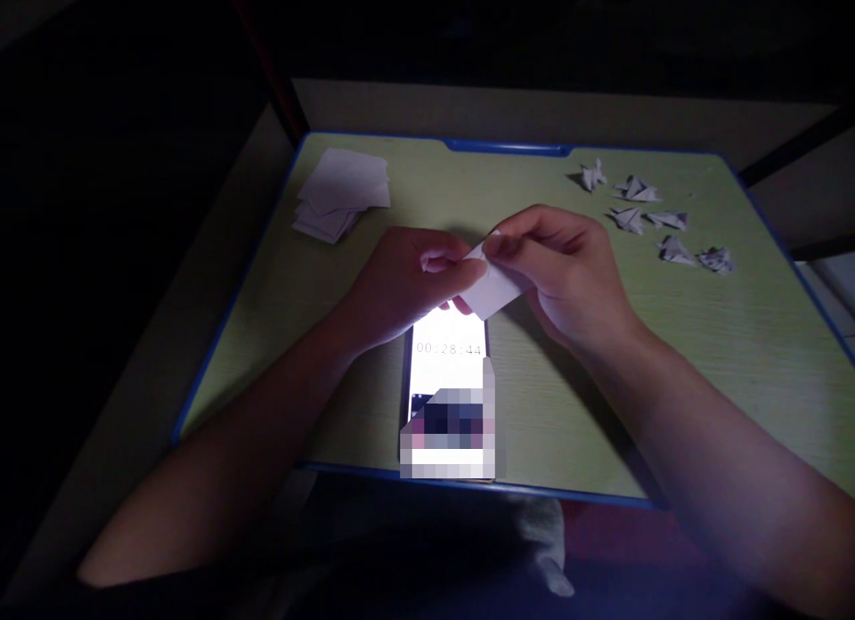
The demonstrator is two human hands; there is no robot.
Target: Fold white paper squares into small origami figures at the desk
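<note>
Between my two hands, above the middle of the table, is a small folded piece of white paper (498, 286). My left hand (414, 273) pinches its left corner, thumb on top. With thumb and fingers, my right hand (561, 264) grips its upper right edge. Some fingertips of both hands are hidden behind the paper. Just below the hands lies a phone (447, 348) with a brightly lit screen reading 00:28:44; its lower part is blurred out.
A loose stack of white paper sheets (347, 179) lies at the table's back left. Several folded paper figures (638, 190) are spread at the back right. The light green table (321, 371) has a blue rim, and the surroundings are dark.
</note>
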